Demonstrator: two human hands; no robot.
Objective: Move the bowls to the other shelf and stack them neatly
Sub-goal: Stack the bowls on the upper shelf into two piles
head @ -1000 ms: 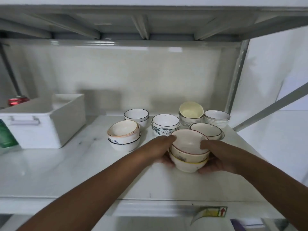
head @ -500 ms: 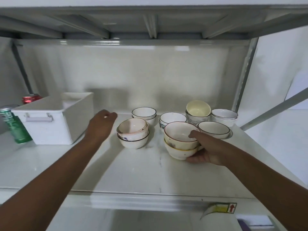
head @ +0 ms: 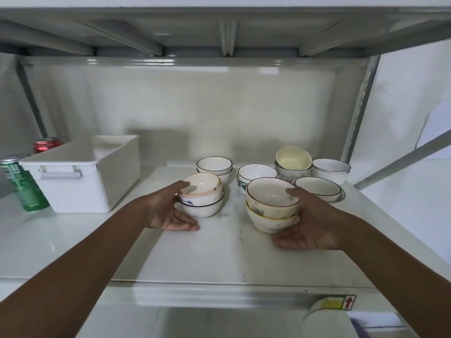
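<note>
Several small ceramic bowls stand in low stacks on the white shelf [head: 219,259]. My right hand [head: 310,223] grips a cream stack with a red-brown rim [head: 271,203], thumb on the top bowl's rim and fingers under the bottom bowl. My left hand [head: 168,211] clasps the left side of a pink-and-blue-rimmed stack [head: 203,193], thumb on the rim and fingers at the base. Behind stand a black-rimmed stack [head: 214,165], a leaf-patterned bowl [head: 256,174], a tilted yellow bowl on a grey stack [head: 292,159], a white stack [head: 330,169] and a wide black-rimmed bowl [head: 317,187].
A white plastic bin [head: 83,174] with a handle stands at the left of the shelf. A green can [head: 24,184] and a red can [head: 46,145] stand beside and behind it. Another shelf board hangs close overhead. A metal upright [head: 358,111] bounds the right side.
My left hand has come down from mid-air near the bin and taken hold of the pink-rimmed stack. My right hand keeps its grip on the cream stack, which has shifted slightly toward me.
</note>
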